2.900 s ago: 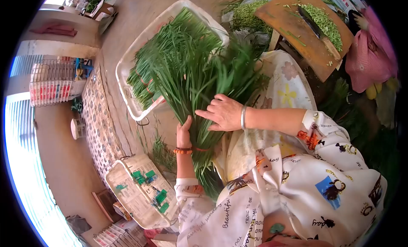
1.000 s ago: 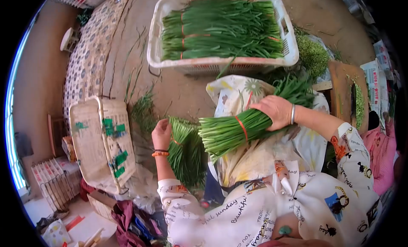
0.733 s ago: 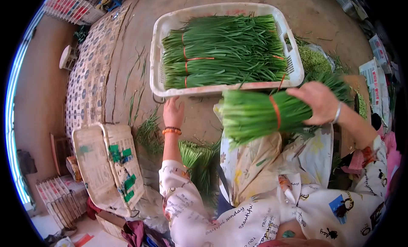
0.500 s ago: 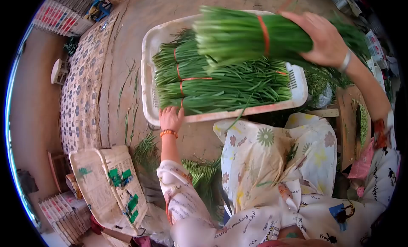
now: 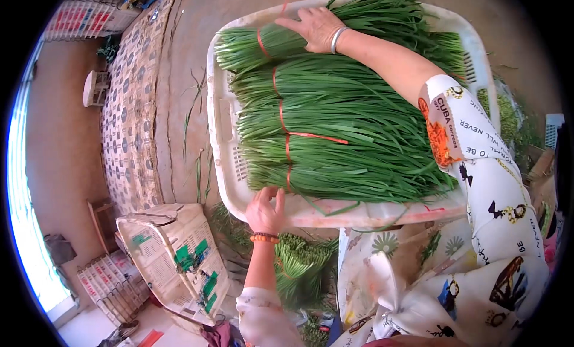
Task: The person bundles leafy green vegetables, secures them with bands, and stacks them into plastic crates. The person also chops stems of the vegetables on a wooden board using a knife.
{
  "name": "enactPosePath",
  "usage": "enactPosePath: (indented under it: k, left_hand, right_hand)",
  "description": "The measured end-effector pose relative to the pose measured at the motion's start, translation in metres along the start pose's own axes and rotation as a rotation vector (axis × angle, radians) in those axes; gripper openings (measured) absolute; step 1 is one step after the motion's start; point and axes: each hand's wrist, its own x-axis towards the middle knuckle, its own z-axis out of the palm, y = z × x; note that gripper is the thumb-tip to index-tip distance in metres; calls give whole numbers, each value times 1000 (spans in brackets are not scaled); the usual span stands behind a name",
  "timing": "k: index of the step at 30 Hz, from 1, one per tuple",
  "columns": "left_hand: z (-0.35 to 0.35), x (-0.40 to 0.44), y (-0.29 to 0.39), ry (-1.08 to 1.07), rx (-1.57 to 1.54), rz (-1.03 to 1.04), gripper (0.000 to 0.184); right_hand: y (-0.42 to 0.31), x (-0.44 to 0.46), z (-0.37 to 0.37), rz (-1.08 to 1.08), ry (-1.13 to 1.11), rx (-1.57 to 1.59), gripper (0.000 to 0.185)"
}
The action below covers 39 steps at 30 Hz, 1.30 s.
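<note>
Several bundles of long green leaves (image 5: 359, 138), tied with red bands, lie side by side in a white plastic basket (image 5: 222, 161). My right hand (image 5: 318, 29), with a silver bangle, rests on top of the farthest bundle (image 5: 239, 47), fingers spread, just right of its red band. At the basket's near left rim is my left hand (image 5: 265, 212), wearing orange beads; its fingers bend over the rim beside the nearest bundle's stem ends. Another tied bundle (image 5: 296, 266) stands below the basket, near my left forearm.
A second white basket (image 5: 134, 251) lined with newspaper and green tape sits at lower left. Loose leaves (image 5: 197, 108) lie on the floor. A patterned cloth (image 5: 382, 257) covers my lap. Chopped greens (image 5: 508, 117) are at the right.
My right hand has carried a banded bundle from my lap up over the basket and laid it at the far side. My left hand has moved from beside the standing bundle to the rim.
</note>
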Motion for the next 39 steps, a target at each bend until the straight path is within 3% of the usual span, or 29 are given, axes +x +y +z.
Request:
enactPosePath:
  k: [4, 6, 8, 10, 12, 13, 14, 17, 19, 20, 22, 23, 24, 26, 28, 30, 32, 34, 35, 37, 38, 39]
  left_hand:
    - [0, -1, 1, 19, -30, 37, 17]
    - [1, 0, -1, 18, -44, 56, 17]
    - [1, 1, 2, 12, -54, 61, 16]
    - [1, 1, 2, 25, -51, 46, 16]
    - [0, 1, 5, -9, -72, 6, 16]
    - [0, 2, 5, -8, -62, 6, 15]
    - [-1, 1, 4, -10, -45, 6, 15]
    - [-1, 2, 4, -3, -54, 34, 14]
    - [-1, 2, 4, 12, -50, 43, 13]
    - [-1, 2, 3, 8, -52, 55, 13]
    - [-1, 3, 1, 2, -44, 73, 12]
    - [0, 3, 0, 14, -42, 89, 12]
    - [-1, 1, 0, 35, -41, 103, 11]
    - [-2, -1, -1, 52, -38, 107, 11]
    - [0, -1, -3, 43, -36, 119, 10]
    - [-1, 0, -3, 49, -22, 125, 10]
    - [-1, -2, -4, 27, -11, 120, 10]
    - [-2, -2, -3, 7, -14, 109, 9]
    - [-2, -1, -3, 8, -13, 102, 9]
    - [-2, -2, -2, -6, -15, 84, 9]
    - [-3, -2, 1, -5, -21, 74, 8]
    - [-1, 0, 0, -3, -24, 74, 8]
  right_hand:
    - [4, -2, 33, 15, -5, 160, 75]
    - [8, 1, 33, 53, -114, 213, 75]
    - [14, 8, 26, 73, -332, 458, 73]
    - [24, 16, 39, -79, -334, 701, 67]
    - [37, 33, 74, -96, -540, 885, 69]
    - [40, 31, 55, -181, -501, 884, 57]
    - [43, 35, 63, -74, -652, 1105, 54]
    - [46, 38, 62, -69, -755, 1106, 55]
    - [44, 35, 51, 171, -911, 1086, 59]
    - [45, 36, 61, 168, -913, 1087, 59]
    - [45, 36, 76, 173, -626, 867, 65]
    - [47, 40, 71, -2, -690, 870, 74]
    - [46, 42, 64, 27, -880, 804, 74]
    - [37, 30, 71, 9, -594, 876, 67]
    - [27, 35, 45, 76, -601, 557, 65]
    - [1, 52, 1, -95, -844, 3, 65]
    - [-19, 76, -7, -177, -815, 0, 61]
    - [-38, 86, -16, -163, -477, 277, 41]
    - [-39, 88, 2, -160, -488, 278, 41]
    - [-49, 82, 54, -257, -270, 458, 42]
    - [-53, 65, 73, -91, -273, 351, 43]
    - [-55, 63, 74, -110, -349, 336, 45]
